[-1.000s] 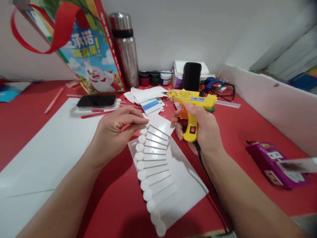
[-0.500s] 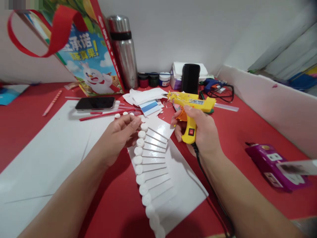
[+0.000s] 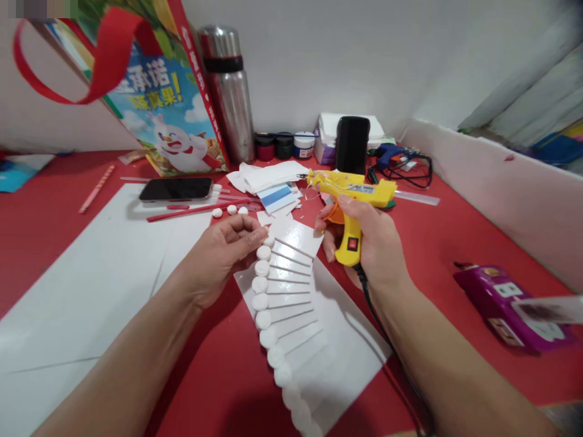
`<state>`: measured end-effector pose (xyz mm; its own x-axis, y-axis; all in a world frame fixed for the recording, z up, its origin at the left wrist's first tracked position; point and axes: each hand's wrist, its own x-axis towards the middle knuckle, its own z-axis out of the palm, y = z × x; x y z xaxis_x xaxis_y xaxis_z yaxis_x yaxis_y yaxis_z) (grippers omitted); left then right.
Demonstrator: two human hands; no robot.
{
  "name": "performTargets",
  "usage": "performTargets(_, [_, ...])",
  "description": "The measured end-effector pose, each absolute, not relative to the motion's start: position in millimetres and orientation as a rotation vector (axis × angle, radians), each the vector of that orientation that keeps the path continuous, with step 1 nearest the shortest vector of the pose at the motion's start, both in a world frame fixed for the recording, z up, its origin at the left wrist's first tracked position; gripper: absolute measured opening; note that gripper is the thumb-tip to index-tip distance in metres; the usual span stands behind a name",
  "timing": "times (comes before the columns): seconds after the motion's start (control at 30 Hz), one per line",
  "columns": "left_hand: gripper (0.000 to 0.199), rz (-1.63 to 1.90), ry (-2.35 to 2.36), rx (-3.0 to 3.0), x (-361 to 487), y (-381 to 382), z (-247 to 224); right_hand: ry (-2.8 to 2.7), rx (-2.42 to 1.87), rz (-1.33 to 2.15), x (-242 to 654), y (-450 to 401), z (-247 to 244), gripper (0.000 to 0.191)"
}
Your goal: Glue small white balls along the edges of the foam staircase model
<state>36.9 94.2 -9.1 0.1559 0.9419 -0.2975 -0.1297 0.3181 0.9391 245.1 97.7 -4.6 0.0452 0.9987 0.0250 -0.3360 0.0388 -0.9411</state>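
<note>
My left hand [image 3: 228, 246] pinches the top end of a curved white strip [image 3: 291, 282], thumb and fingertips at its uppermost disc. Glossy with thin grey lines across it, the strip has a row of white round discs [image 3: 260, 284] along its left edge. My right hand [image 3: 378, 240] is wrapped round the handle of a yellow glue gun [image 3: 353, 189], fingers by its orange trigger. The gun's nozzle points left, above paper scraps [image 3: 276, 176]. Beneath the strip lies a white sheet [image 3: 359, 358]. Several loose white discs [image 3: 232, 210] sit just beyond my left hand.
Behind are a phone [image 3: 175, 189], a steel flask [image 3: 226, 91], paint jars [image 3: 284, 145] and a dark upright object [image 3: 352, 144]. A printed bag [image 3: 168, 115] stands back left. A purple packet [image 3: 510, 306] lies right. The gun's cord [image 3: 387, 340] runs toward me.
My left hand has shifted slightly right and toward me, and the disc-edged strip has moved right with it. The loose discs beyond show more fully. My right hand and the glue gun have barely moved.
</note>
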Motion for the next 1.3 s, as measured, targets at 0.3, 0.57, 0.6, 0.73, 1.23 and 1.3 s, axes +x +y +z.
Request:
performTargets(0.3, [0.033, 0.927, 1.088, 0.898, 31, 93, -15, -0.941, -0.943, 1.288, 249, 100, -7, 0.025])
performTargets(0.57, [0.033, 0.995, 1.088, 0.933, 31, 95, -20, -0.915, -0.939, 1.271, 248, 102, -8, 0.025])
performTargets(0.6, [0.033, 1.002, 1.093, 0.944, 31, 95, -19, -0.917, -0.94, 1.275, 248, 101, -8, 0.025])
performTargets(0.73, [0.034, 1.007, 1.084, 0.939, 34, 92, -13, -0.935, -0.946, 1.284, 247, 101, -8, 0.025])
performTargets(1.23, [0.031, 0.962, 1.068, 0.906, 32, 92, -15, -0.894, -0.929, 1.264, 248, 101, -8, 0.024])
performTargets(1.3, [0.033, 0.948, 1.057, 0.876, 32, 93, -17, -0.862, -0.932, 1.258, 248, 101, -8, 0.023])
